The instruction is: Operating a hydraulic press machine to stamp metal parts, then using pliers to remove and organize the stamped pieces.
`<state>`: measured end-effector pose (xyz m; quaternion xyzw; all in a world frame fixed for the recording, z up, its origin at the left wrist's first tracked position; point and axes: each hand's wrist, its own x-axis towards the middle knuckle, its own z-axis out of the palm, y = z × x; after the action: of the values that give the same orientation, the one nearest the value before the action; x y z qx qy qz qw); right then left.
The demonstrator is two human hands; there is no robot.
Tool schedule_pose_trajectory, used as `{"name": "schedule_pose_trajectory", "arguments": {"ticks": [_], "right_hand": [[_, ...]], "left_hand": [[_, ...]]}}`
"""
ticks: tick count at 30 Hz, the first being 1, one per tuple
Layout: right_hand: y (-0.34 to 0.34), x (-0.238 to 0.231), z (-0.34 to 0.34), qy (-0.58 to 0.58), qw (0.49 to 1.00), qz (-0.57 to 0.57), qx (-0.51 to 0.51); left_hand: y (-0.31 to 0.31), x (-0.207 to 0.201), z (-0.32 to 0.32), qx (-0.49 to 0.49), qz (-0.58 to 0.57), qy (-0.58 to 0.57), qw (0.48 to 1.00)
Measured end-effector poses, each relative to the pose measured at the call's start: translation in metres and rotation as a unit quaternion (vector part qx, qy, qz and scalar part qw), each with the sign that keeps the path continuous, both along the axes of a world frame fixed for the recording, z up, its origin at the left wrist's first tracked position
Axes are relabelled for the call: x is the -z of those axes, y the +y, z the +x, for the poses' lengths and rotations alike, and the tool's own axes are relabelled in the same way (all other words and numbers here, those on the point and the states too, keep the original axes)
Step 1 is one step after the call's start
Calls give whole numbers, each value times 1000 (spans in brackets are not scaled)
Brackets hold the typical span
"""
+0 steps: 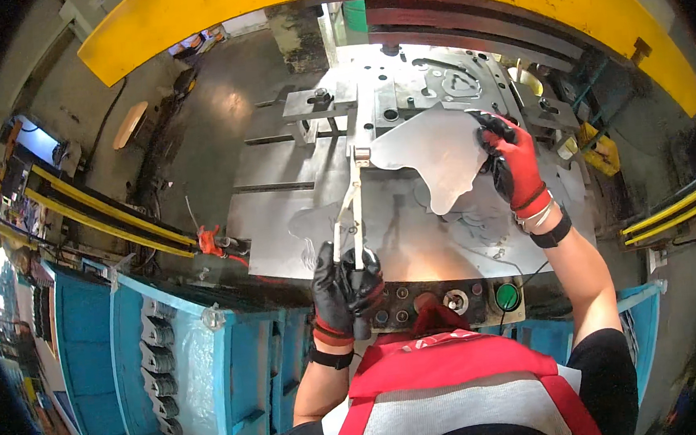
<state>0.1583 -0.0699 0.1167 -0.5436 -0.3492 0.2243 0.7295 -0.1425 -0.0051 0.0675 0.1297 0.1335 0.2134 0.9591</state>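
My left hand [344, 290], in a black and red glove, is closed round the handles of long pale tongs [356, 209]. Their cylindrical metal tip is at the left end of a flat, irregular piece of sheet metal [433, 155]; I cannot tell whether it grips the sheet. At the sheet's right edge, my right hand [515, 159] pinches it in a matching glove. Held above the machine's steel bed [273, 252], the sheet covers the near part of the die [387, 92] behind it.
Overhead crosses a yellow press beam [226, 18]. A clamp block [318, 101] stands left of the die. Along the bed's front is a control panel with a green button [507, 296]. Blue racks [222, 383] hold stacked dark parts at lower left. Yellow rails [110, 212] flank the bed.
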Motion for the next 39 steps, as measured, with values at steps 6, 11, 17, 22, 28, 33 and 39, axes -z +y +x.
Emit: {"name": "schedule_pose_trajectory", "arguments": {"ticks": [6,11,17,22,28,33,39], "right_hand": [[-9,17,10,18,999,-35,4],[-17,21,41,37,997,-57,43],[23,18,126,-93,962,-50,250],[84,53,180,-114,932,-58,339],[115,88,212,-201,892,-150,376],[113,70,196,-124,933,-84,327],[131,73,192,-157,920,-140,330]], "left_hand": [[-15,15,9,3,40,-22,999],[4,12,-3,-138,55,-137,979],[12,14,-26,-156,73,-9,985],[1,24,-40,-168,66,88,980],[5,66,-75,-176,54,92,979],[1,36,-67,-264,10,248,932],[0,35,-66,-255,25,241,936]]}}
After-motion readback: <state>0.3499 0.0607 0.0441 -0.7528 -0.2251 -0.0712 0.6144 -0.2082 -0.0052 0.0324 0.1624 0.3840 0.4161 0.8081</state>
